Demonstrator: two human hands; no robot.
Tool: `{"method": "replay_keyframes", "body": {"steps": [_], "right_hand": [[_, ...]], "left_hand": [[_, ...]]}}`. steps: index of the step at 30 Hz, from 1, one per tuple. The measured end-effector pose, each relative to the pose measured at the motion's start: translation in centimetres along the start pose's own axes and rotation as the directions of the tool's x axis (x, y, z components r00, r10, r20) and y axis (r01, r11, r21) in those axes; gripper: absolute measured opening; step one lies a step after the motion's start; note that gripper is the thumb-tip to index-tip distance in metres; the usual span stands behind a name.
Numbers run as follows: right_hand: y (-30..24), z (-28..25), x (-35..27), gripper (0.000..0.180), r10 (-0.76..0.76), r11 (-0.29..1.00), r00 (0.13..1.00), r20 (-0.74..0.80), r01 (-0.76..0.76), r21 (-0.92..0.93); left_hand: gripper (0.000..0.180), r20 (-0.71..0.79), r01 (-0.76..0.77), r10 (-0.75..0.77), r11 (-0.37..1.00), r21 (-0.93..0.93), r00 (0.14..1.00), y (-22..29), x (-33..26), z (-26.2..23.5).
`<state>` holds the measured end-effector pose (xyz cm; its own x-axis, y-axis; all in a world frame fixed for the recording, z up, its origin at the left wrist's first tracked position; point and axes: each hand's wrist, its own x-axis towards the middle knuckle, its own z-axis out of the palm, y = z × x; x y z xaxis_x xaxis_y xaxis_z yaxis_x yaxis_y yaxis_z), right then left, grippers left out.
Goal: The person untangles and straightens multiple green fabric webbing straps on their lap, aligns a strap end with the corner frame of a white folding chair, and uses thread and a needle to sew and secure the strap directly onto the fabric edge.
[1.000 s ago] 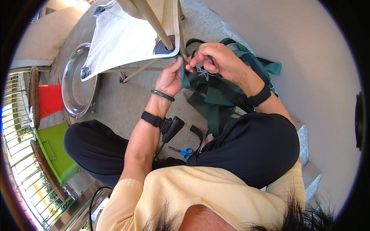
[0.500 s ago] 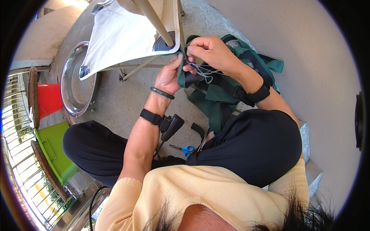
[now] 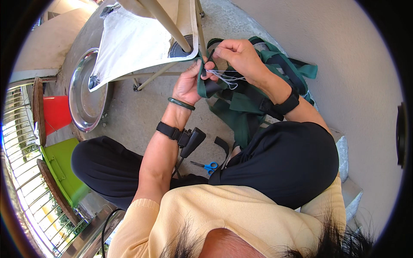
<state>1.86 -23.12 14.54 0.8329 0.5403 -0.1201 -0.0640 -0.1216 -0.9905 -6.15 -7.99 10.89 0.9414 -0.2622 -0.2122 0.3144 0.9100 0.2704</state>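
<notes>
My left hand (image 3: 187,86) has thumb and fingers closed on a green strap (image 3: 201,86), which hangs in a fold just past the fingertips. My right hand (image 3: 244,61) is just up and to the right of those fingers, thumb and forefinger drawn together in a pinch; whatever lies between the tips is too small for me to tell. Loose loops of white thread (image 3: 227,78) spread from beside my left fingertips to below my right palm.

Right beside my left fingers, up and to the left, is the dark-patched corner of a white cloth seat (image 3: 137,41), with a beige pole (image 3: 170,26) meeting it there. A heap of green and black webbing (image 3: 245,105) lies below and to the right of my fingers, some of it behind my right hand.

Well below my fingertips, blue-handled scissors (image 3: 211,167) rest on the floor (image 3: 129,112), near the curved end of a black strap (image 3: 223,146). Far to the left of my fingers stands a shiny metal basin (image 3: 74,101), tilted on its side, with a red bucket (image 3: 57,115) beyond it and a green bin (image 3: 62,165) lower down.
</notes>
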Motion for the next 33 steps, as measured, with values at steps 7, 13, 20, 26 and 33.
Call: {"method": "replay_keyframes", "body": {"steps": [7,13,20,26,33], "right_hand": [[0.0,0.6,0.1,0.013,0.014,0.990,0.990,-0.139,0.005,0.141],[-0.3,-0.8,1.7,0.014,-0.021,0.993,0.944,-0.330,0.057,0.100],[-1.7,-5.1,0.5,0.018,0.085,0.962,0.981,-0.173,-0.036,0.270],[-0.9,-5.8,-1.4,0.018,0.070,0.914,0.985,-0.157,0.000,0.407],[0.5,-7.0,-2.6,0.019,0.158,0.875,0.962,-0.224,-0.031,0.484]], "left_hand": [[0.013,0.054,0.026,-0.028,0.999,0.033,0.998,0.6,0.0,-0.2],[0.013,0.064,0.063,-0.070,0.992,0.111,0.995,1.1,0.2,0.2],[0.016,0.063,0.048,-0.054,0.994,0.099,0.997,1.0,0.1,0.0],[0.019,0.002,0.047,-0.047,0.998,0.051,0.999,0.7,0.1,0.2],[0.021,0.004,-0.041,0.040,0.993,0.110,0.999,-0.2,0.2,-0.1]]}}
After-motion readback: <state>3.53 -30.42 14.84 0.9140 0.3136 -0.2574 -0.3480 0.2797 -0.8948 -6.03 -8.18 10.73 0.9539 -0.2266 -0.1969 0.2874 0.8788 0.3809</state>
